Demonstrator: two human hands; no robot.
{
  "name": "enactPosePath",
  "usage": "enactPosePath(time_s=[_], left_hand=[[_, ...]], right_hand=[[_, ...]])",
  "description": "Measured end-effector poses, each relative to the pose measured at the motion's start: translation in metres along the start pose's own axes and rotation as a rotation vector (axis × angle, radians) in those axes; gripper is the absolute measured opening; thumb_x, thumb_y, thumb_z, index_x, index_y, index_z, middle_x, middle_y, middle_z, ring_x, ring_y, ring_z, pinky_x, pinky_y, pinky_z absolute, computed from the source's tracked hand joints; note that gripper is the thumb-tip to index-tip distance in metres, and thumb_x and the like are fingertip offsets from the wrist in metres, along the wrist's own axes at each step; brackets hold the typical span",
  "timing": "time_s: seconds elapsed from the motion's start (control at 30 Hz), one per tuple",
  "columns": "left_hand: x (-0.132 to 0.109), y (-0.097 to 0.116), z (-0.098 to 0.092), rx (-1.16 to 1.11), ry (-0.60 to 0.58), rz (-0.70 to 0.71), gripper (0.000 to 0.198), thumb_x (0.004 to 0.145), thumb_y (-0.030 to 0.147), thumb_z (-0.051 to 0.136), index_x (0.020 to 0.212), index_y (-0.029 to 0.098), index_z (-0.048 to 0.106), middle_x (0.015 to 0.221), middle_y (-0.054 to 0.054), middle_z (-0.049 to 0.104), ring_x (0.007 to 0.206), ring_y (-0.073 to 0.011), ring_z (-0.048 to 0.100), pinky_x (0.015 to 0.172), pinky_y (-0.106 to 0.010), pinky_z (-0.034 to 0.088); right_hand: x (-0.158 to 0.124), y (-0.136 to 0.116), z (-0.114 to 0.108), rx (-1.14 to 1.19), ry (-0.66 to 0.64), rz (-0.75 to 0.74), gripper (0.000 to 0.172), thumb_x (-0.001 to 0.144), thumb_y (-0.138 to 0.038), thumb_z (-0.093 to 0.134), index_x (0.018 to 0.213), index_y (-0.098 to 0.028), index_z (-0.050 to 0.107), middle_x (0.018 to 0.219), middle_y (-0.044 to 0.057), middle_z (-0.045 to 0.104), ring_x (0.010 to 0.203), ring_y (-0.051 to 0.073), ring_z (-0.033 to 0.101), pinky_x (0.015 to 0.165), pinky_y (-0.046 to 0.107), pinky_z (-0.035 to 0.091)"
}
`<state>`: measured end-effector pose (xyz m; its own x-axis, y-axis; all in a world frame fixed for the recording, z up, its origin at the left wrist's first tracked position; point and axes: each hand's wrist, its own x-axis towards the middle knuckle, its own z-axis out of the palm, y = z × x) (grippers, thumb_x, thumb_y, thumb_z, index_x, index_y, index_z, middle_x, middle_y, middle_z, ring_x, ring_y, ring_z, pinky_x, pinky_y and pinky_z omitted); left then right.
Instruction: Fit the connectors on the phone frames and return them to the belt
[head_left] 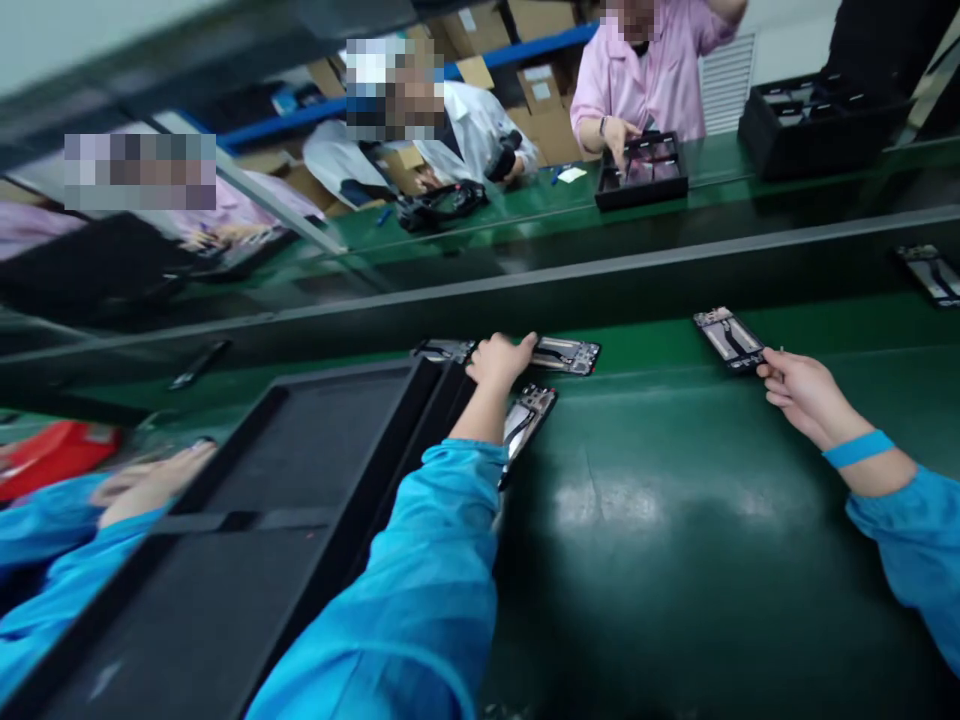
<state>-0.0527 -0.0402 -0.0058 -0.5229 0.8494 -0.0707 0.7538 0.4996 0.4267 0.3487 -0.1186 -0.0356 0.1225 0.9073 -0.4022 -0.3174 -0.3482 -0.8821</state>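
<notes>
My right hand (pixel 804 395) pinches an opened phone chassis (pixel 729 338) by its near right corner, thumb and fingers closed on it. The chassis is tilted, its flex cables and inner frame facing up. My left hand (pixel 501 360) is over the left end of a second phone chassis (pixel 566 355), thumb near its edge. Its fingertips are hidden, so I cannot tell whether it grips this one. Just left of the hand another chassis (pixel 444 350) shows partly behind a black tray. Below my left wrist, a further chassis (pixel 527 425) lies slanted, partly covered by my sleeve.
Large black trays (pixel 300 520) stand at my left, beside a co-worker's hands (pixel 154 480). One more phone chassis (pixel 930 275) lies far right on the green surface (pixel 652 530). A grey rail (pixel 480 285) runs across; beyond it, people work with black boxes (pixel 643 175).
</notes>
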Motion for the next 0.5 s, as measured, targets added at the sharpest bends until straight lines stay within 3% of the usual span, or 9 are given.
enactPosePath(time_s=[0.07,0.23,0.37,0.5], left_hand=[[0.024,-0.005,0.001,-0.005,-0.037,-0.082,0.056,0.082,0.049,0.078,0.119,0.008,0.065,0.136,-0.026,0.057,0.135,-0.0463,0.045,0.109,-0.063,0.034],[0.043,0.001,0.017,-0.103,-0.173,-0.148,0.038,0.096,0.04,0.068,0.124,0.015,0.063,0.13,-0.011,0.061,0.12,-0.0272,0.06,0.103,-0.05,0.05],[0.04,0.009,0.003,-0.277,-0.233,-0.11,0.033,0.099,0.037,0.064,0.122,0.013,0.063,0.119,-0.009,0.065,0.103,-0.0217,0.066,0.088,-0.041,0.058],[0.008,0.0,-0.023,-0.468,-0.315,-0.037,0.027,0.099,0.036,0.065,0.113,0.013,0.065,0.101,-0.005,0.068,0.079,-0.014,0.066,0.07,-0.029,0.058]], right_hand=[[0.009,0.003,0.005,0.059,0.006,-0.03,0.023,0.092,-0.02,0.069,0.08,-0.02,0.049,0.081,0.005,0.067,0.043,0.005,0.032,0.032,0.014,0.025],[0.015,0.006,0.012,0.056,-0.001,-0.036,0.008,0.097,-0.012,0.06,0.09,-0.017,0.06,0.115,0.012,0.072,0.057,0.01,0.061,0.037,0.017,0.044],[0.016,0.0,0.009,0.027,-0.026,0.008,0.007,0.094,-0.009,0.064,0.088,-0.014,0.064,0.11,0.014,0.072,0.059,0.016,0.067,0.038,0.022,0.052],[0.024,-0.007,0.002,-0.014,-0.034,0.017,0.011,0.092,-0.007,0.067,0.084,-0.012,0.063,0.094,0.013,0.072,0.053,0.015,0.064,0.037,0.023,0.052]])
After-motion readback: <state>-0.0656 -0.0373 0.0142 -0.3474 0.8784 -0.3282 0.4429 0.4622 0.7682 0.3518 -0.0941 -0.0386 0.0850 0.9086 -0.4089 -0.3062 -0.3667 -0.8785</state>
